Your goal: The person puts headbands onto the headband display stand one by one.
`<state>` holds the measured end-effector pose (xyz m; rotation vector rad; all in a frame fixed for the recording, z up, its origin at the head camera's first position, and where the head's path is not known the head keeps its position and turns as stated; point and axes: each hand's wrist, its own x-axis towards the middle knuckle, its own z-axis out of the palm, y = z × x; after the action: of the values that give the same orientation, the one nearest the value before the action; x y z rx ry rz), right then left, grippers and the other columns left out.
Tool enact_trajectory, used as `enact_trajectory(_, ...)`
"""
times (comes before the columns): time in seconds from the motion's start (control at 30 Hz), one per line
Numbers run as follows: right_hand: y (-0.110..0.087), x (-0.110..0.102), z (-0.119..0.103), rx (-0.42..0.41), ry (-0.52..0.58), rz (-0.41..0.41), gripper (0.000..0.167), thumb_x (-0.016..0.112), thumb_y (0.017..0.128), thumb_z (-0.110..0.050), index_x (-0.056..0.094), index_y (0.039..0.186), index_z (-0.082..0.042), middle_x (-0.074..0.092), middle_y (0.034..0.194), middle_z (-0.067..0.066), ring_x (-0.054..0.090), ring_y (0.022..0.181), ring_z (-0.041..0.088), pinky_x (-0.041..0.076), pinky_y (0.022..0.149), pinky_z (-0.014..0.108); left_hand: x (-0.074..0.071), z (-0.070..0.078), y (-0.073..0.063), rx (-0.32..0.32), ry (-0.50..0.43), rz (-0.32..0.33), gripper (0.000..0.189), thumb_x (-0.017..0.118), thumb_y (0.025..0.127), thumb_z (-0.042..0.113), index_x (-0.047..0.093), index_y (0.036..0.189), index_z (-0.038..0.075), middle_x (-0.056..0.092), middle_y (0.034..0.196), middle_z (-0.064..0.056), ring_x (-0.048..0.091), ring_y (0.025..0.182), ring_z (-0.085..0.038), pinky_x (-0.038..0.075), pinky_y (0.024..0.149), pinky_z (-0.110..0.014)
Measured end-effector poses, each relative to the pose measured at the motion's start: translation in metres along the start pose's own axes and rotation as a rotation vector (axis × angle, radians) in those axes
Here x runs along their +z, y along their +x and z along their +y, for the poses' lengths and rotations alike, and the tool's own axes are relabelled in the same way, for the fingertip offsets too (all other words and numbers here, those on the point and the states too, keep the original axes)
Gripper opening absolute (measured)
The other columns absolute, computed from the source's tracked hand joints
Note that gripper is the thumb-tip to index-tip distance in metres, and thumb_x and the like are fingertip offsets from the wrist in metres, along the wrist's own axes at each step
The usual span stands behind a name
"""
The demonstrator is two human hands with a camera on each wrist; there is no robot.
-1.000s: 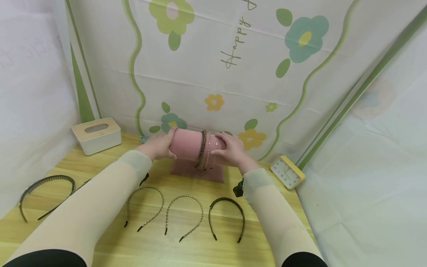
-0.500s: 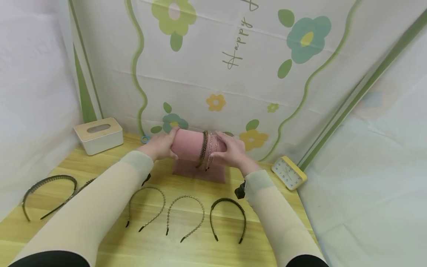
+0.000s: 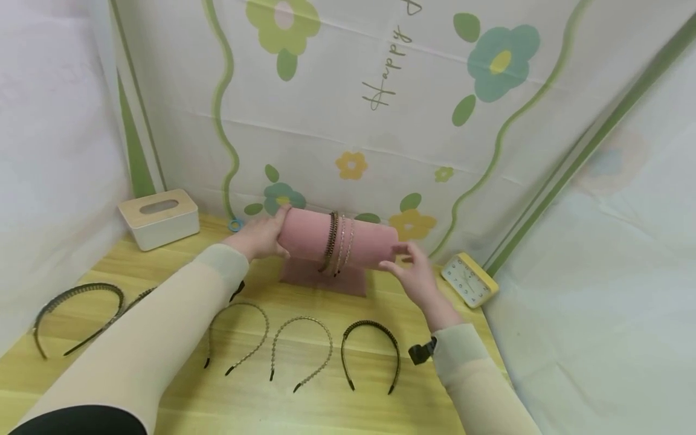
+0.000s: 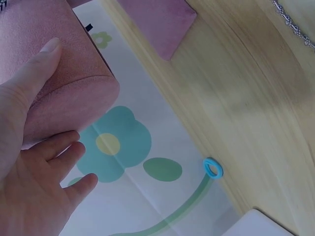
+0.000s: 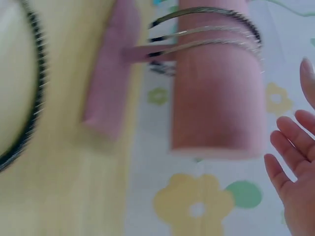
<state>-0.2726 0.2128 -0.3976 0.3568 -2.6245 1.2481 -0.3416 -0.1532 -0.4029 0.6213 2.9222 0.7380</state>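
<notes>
A pink velvet headband stand [image 3: 310, 235], a horizontal cylinder on a flat base, stands at the back of the table. My left hand [image 3: 260, 237] holds its left end, thumb on the cylinder's side and fingers at the end face, as the left wrist view shows. Round the middle of the cylinder sit a dark braided headband [image 3: 330, 241] and two thin silvery headbands [image 5: 211, 30], close together. Off the stand's right end is my right hand [image 3: 417, 275], fingers apart and loosely bent. In the right wrist view, that hand [image 5: 300, 162] is apart from the cylinder and holds nothing.
In front of the stand lie two thin beaded headbands [image 3: 330, 338] and a dark headband [image 3: 398, 350]. More dark headbands [image 3: 81, 290] lie at left, partly behind my left sleeve. A tissue box [image 3: 163, 226], blue ring [image 3: 235, 225] and yellow clock [image 3: 469, 281] stand near the back.
My right hand has let go of the thin silvery headband and moved right, off the cylinder's end. That headband now sits closer to the others. The left hand keeps its place.
</notes>
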Motion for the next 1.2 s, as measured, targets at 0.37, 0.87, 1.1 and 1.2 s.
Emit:
enact_trajectory(0.37, -0.045, 0.021, 0.067, 0.097, -0.164, -0.326, 0.028, 0.079, 0.086, -0.018, 0.069, 0.111, -0.012, 0.064, 0.099, 0.008, 0.057, 0.089, 0.017, 0.049, 0.078, 0.038, 0.000, 0.000, 0.001, 0.007, 0.015, 0.007, 0.118, 0.088, 0.075, 0.029, 0.005, 0.156, 0.009, 0.065, 0.111, -0.024, 0.064, 0.095, -0.037, 0.048, 0.088, -0.051)
enact_trajectory(0.87, -0.065, 0.054, 0.094, 0.169, -0.213, -0.466, 0.017, 0.078, 0.083, -0.003, 0.065, 0.093, -0.006, 0.058, 0.083, 0.002, 0.054, 0.075, 0.016, 0.048, 0.068, 0.035, 0.000, 0.001, -0.001, -0.003, 0.006, -0.002, 0.118, 0.088, 0.076, 0.028, 0.002, 0.156, 0.010, 0.064, 0.116, -0.025, 0.064, 0.096, -0.039, 0.047, 0.089, -0.052)
enact_trajectory(1.1, -0.067, 0.056, 0.095, 0.198, -0.188, -0.448, 0.014, 0.074, 0.085, 0.000, 0.063, 0.091, -0.005, 0.058, 0.082, 0.001, 0.054, 0.075, 0.016, 0.048, 0.068, 0.034, 0.000, 0.001, 0.000, 0.003, 0.001, -0.003, 0.118, 0.087, 0.076, 0.028, 0.002, 0.156, 0.010, 0.063, 0.118, -0.026, 0.063, 0.099, -0.040, 0.046, 0.090, -0.054)
enact_trajectory(1.2, -0.067, 0.055, 0.095, 0.208, -0.184, -0.443, 0.014, 0.074, 0.086, -0.001, 0.062, 0.091, -0.005, 0.058, 0.083, 0.002, 0.055, 0.076, 0.016, 0.048, 0.068, 0.035, 0.000, 0.001, 0.000, -0.001, 0.000, -0.002, 0.118, 0.087, 0.076, 0.027, 0.002, 0.156, 0.011, 0.063, 0.118, -0.026, 0.063, 0.099, -0.040, 0.046, 0.091, -0.054)
